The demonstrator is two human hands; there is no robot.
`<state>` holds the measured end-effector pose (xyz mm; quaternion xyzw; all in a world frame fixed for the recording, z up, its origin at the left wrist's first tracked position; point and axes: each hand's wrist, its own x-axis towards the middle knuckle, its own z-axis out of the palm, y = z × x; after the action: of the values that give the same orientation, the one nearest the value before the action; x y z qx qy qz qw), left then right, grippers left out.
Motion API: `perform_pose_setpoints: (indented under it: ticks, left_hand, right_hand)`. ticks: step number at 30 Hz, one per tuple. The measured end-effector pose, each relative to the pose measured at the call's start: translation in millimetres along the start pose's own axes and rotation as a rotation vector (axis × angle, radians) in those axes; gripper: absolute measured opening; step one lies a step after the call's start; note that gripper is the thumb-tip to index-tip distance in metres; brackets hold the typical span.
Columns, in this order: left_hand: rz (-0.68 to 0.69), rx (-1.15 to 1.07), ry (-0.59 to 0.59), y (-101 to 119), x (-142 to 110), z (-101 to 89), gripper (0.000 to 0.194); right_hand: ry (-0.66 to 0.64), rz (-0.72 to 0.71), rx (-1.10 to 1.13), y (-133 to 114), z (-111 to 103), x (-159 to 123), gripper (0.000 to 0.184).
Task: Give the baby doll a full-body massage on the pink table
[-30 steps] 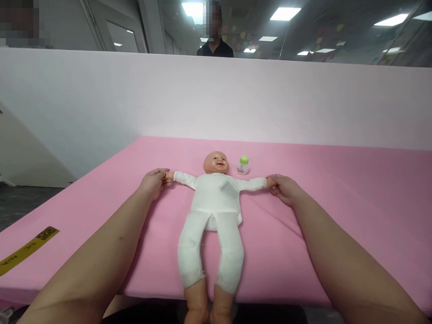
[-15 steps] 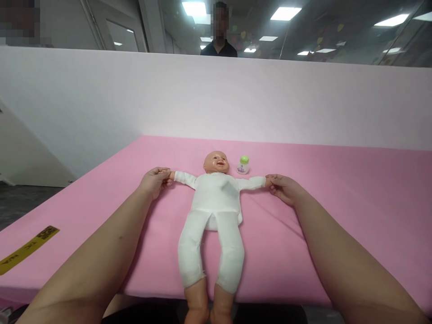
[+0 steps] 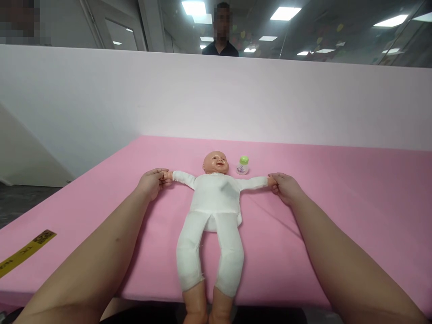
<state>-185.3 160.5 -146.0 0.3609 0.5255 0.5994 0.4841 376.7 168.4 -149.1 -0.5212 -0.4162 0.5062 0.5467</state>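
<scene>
White-suited doll (image 3: 216,198) lies outstretched between left hand (image 3: 151,182) and right hand (image 3: 285,186).

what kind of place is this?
Probably an office set up as a work station: ceiling light panels and glass walls behind a white partition, with a pink padded table bearing a baby doll.

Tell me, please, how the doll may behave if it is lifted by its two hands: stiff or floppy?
Probably floppy in the middle: the doll has a soft cloth body that creases. Its head looks like hard plastic, so it may tip back. The left hand and right hand pinch only its small hands, a grip that could slip.
</scene>
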Motion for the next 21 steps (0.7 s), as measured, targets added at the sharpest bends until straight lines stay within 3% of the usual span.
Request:
perform_pose_setpoints:
  ticks: [3, 10, 15, 18, 21]
  left_hand:
    - [-0.013, -0.035, -0.012, 2, 0, -2.6, 0.030]
    - [0.001, -0.111, -0.119, 6, -5, 0.0, 0.035]
    - [-0.073, -0.072, -0.287, 5, -17, 16.7, 0.026]
    - [-0.096, 0.069, -0.357, 2, -26, 31.6, 0.033]
    - [-0.072, 0.173, -0.341, 2, -34, 45.2, 0.043]
  right_hand:
    - [-0.009, -0.003, 0.017, -3, -2, 0, 0.028]
    - [-0.206, 0.067, 0.163, -16, 5, -18, 0.027]
    - [-0.338, 0.159, 0.104, -19, 23, -35, 0.046]
    - [-0.396, 0.145, 0.006, -15, 37, -37, 0.035]
    - [-0.310, 0.113, -0.056, -13, 50, -36, 0.028]
